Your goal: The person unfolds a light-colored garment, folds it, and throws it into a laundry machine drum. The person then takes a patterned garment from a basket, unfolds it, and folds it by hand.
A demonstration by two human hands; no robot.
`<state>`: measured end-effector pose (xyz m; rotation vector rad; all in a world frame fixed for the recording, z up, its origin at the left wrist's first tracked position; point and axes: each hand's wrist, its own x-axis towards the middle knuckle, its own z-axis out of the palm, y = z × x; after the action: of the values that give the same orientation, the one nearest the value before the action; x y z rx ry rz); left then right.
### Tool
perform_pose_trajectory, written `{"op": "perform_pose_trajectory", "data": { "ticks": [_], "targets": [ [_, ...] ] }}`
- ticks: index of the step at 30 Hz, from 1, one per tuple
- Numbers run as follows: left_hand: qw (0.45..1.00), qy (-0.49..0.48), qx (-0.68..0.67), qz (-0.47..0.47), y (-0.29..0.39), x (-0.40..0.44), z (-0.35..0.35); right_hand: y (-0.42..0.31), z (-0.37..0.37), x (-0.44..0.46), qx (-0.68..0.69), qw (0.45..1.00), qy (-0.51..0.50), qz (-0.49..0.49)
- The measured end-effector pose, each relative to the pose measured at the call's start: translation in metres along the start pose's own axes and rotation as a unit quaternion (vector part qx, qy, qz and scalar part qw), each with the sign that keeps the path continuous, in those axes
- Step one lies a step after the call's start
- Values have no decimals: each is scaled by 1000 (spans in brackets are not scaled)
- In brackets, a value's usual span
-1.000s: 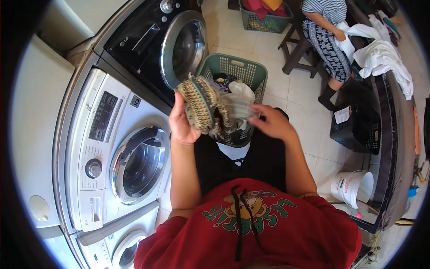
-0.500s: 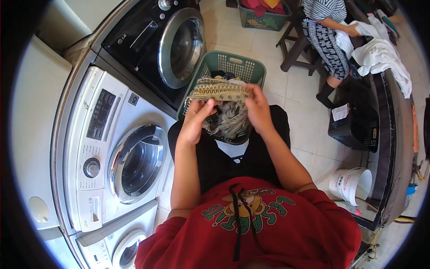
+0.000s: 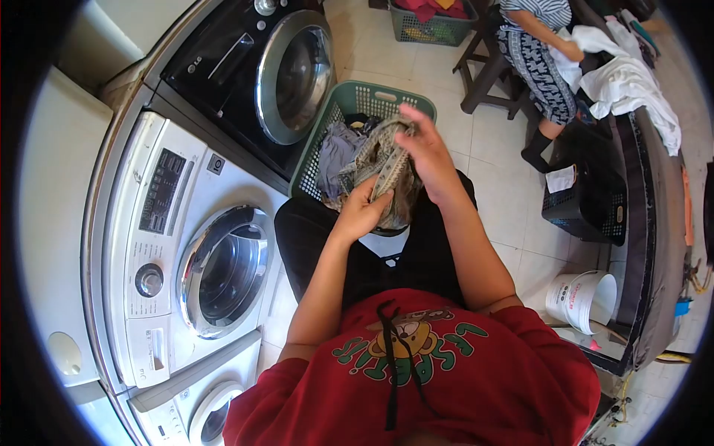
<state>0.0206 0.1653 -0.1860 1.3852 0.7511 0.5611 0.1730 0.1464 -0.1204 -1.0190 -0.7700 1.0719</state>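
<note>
Our left hand (image 3: pixel 361 217) pinches a patterned cloth (image 3: pixel 399 209), its thumb on top and the fingers closed around a narrow, flattened band. The fingers of our right hand (image 3: pixel 430 152) are spread, thumb apart, at the cloth's upper edge; we cannot tell whether they touch it. The cloth is over the near part of a green basket (image 3: pixel 357 93), olive and tan, with small repeated motifs along the band and soft, crumpled folds below. The basket is moulded plastic, rounded at the corners and pierced with small holes, and a limp grey garment (image 3: pixel 338 152) lies wrinkled inside it.

To our left, a glossy black washer (image 3: pixel 230 82) with a round chrome-rimmed door bears the letters "LG". The white washer (image 3: pixel 156 223) beside it has a ridged round dial and a dark label reading "10". Our red shirt (image 3: pixel 476 372) shows a cartoon animal and green letters that seem to spell "LESPETITS". A white bucket (image 3: pixel 584 297) carries print too small to read.
</note>
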Motion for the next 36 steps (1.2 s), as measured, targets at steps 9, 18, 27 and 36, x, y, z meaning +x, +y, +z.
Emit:
{"op": "perform_pose_trajectory", "data": {
  "ticks": [9, 18, 27, 36],
  "targets": [
    [991, -23, -55, -123, 4, -3, 13, 75, -26, -9, -116, 990, 13, 77],
    [875, 55, -480, -34, 15, 1, 5, 36, 35, -43, -389, 859, -128, -308],
    [844, 38, -534, -34, 16, -5, -26, 97, -25, -30, -311, 936, 13, -162],
    [847, 17, -529, 60, 60, -26, -58, 109, -73, -14, -103, 987, 108, -64]
  ]
}}
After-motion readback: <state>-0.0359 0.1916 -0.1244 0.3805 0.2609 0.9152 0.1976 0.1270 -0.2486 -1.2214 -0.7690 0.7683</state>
